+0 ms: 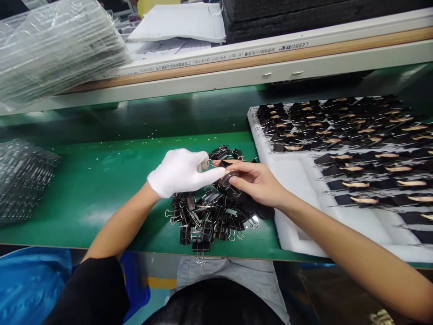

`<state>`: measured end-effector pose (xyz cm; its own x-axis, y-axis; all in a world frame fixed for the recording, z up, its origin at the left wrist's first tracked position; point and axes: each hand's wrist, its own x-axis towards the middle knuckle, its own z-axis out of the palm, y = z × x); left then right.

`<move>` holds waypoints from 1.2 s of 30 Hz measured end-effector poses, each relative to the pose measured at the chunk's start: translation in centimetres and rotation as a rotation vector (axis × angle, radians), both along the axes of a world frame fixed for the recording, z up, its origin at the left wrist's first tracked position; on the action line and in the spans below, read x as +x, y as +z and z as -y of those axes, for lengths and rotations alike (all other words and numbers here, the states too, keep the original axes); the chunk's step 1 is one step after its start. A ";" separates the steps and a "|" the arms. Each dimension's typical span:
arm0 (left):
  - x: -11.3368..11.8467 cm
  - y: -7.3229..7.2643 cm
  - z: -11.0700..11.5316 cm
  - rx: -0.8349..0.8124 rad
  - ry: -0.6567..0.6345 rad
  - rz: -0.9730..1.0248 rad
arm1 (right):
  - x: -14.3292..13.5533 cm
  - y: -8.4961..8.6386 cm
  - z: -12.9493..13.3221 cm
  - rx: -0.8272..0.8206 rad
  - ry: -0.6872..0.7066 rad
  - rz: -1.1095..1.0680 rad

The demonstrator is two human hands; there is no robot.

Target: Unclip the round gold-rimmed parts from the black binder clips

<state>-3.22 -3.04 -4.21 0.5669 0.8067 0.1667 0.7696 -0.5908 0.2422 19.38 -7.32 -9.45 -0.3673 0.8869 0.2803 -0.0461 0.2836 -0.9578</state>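
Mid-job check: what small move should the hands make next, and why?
Probably hold the black piece steady in the right hand and check with the gloved left hand that any clip on it sits firmly. Both hands meet at the piece over the pile of binder clips, a wire loop shows by the left hand, and whether a clip is fully seated is hidden.

LESSO lettering on the white strip (250,55)
It stands upside down, followed by Chinese characters and a line of smaller print too fine to read surely.
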 end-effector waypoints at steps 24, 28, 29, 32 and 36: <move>0.2 -1.3 -0.3 0.063 -0.171 0.228 | 0.7 0.3 -0.2 -0.041 -0.010 -0.068; 0.3 -0.8 0.1 -0.101 -0.150 0.254 | 0.8 0.8 -0.1 -0.052 -0.007 -0.046; 0.3 -0.7 0.0 -0.132 -0.158 0.260 | 0.8 0.9 -0.1 -0.053 0.006 -0.041; 0.2 -0.6 -0.2 -0.230 -0.163 0.316 | 1.0 1.3 -0.1 -0.049 0.055 -0.024; 0.3 -0.9 -0.7 -0.232 -0.117 0.409 | 1.5 1.7 -0.4 -0.065 -0.012 -0.021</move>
<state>-2.95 -2.30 -5.10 0.5811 0.7840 0.2184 0.5155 -0.5623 0.6466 20.91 -6.88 -7.75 -0.3511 0.9077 0.2299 -0.0633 0.2219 -0.9730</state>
